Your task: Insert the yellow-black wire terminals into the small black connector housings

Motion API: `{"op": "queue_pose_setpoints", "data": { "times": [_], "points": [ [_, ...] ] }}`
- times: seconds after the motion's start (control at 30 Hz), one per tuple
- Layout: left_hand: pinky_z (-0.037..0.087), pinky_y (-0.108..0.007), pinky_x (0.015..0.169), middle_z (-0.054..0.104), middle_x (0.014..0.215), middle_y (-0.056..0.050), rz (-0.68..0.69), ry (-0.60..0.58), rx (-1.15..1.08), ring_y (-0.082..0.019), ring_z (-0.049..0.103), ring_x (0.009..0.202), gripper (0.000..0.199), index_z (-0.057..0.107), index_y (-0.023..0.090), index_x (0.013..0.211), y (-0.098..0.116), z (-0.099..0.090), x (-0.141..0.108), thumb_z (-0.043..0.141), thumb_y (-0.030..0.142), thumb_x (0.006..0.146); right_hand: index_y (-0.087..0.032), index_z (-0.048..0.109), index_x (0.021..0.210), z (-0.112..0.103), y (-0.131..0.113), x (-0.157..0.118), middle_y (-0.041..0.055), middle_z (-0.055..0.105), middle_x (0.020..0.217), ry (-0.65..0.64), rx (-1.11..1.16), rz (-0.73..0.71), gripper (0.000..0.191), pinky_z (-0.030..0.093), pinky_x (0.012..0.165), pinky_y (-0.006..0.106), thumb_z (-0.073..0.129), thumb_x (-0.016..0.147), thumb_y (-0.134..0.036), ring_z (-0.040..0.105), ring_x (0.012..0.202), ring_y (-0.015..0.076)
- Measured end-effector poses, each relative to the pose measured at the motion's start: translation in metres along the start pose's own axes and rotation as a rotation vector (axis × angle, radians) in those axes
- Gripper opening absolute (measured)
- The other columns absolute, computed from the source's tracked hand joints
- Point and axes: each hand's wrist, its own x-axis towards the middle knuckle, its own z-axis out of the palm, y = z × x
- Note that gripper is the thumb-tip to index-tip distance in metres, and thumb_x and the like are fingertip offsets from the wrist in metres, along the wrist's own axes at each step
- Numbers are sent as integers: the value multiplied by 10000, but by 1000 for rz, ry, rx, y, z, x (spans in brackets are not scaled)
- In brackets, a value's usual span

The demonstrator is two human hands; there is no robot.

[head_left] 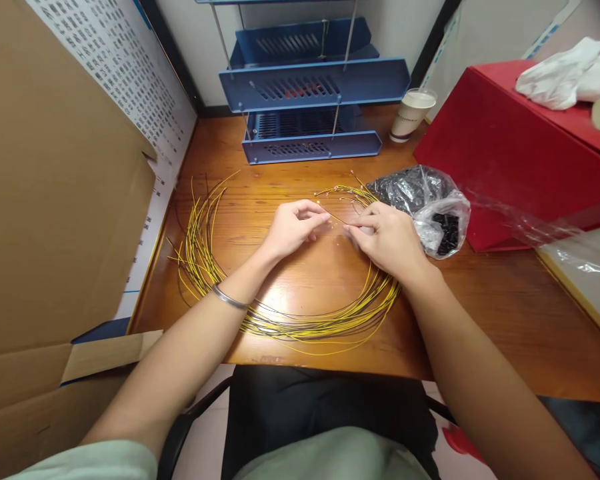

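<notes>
A short stretch of thin wire [337, 218] spans the gap between my two hands above the wooden table. My left hand [296, 228] pinches it near one end at the fingertips, and a small pale tip shows just beyond the index finger. On the other side, my right hand [390, 237] grips the same wire between thumb and index finger. A large loop of yellow and dark wires [325, 327] lies on the table around and below my hands. Several wire ends with small pale tips [347, 190] fan out behind my right hand.
Just beyond my right hand sits a clear plastic bag [423, 200] of small black pieces. A red box [510, 147] stands behind it, near a paper cup [412, 117]. Blue tiered trays [315, 87] are at the back; a cardboard box [55, 200] borders the left.
</notes>
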Motion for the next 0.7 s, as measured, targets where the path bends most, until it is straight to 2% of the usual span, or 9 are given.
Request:
{"op": "queue_pose_setpoints", "data": {
  "times": [0.17, 0.27, 0.33, 0.43, 0.53, 0.7],
  "points": [
    [461, -167, 486, 743, 742, -11, 7, -19, -3, -52, 584, 491, 155, 709, 110, 954, 3, 3, -2, 748, 152, 809, -199, 858, 977, -3, -6, 1, 79, 775, 938, -149, -74, 45, 278, 447, 772, 340, 604, 965, -313, 687, 867, 225],
    [477, -165, 517, 760, 773, -28, 17, -42, 2, -54, 594, 526, 159, 726, 105, 940, 2, 3, -2, 779, 168, 805, -208, 857, 983, -4, -6, 2, 79, 778, 947, -164, -95, 57, 288, 444, 778, 334, 593, 971, -324, 691, 872, 223],
    [460, -162, 497, 784, 834, -57, 22, -26, 17, -53, 603, 524, 144, 734, 105, 923, 0, 3, 0, 752, 236, 866, -213, 859, 982, -4, -5, 2, 77, 782, 951, -155, -98, 56, 285, 442, 778, 332, 597, 967, -322, 693, 873, 222],
    [430, -156, 462, 809, 938, -87, 15, 4, 28, -42, 611, 500, 259, 742, 117, 939, -4, 4, 4, 635, 347, 987, -213, 864, 988, -6, -2, 1, 75, 791, 913, -126, -80, 56, 276, 443, 761, 335, 610, 953, -314, 694, 826, 219],
    [412, -152, 451, 813, 954, -87, -12, 60, 6, -29, 598, 484, 328, 741, 131, 952, -4, 3, 9, 586, 410, 1027, -193, 864, 994, -10, -1, 0, 90, 821, 930, -129, -47, 73, 287, 461, 762, 336, 604, 948, -306, 714, 796, 220],
    [408, -142, 466, 803, 1025, -84, -70, 239, -132, -5, 567, 497, 379, 723, 146, 1039, 1, -1, 16, 557, 487, 1041, -170, 860, 937, -15, -5, -1, 85, 826, 846, -172, -24, 114, 298, 462, 728, 328, 597, 941, -312, 706, 702, 206]
  ]
}}
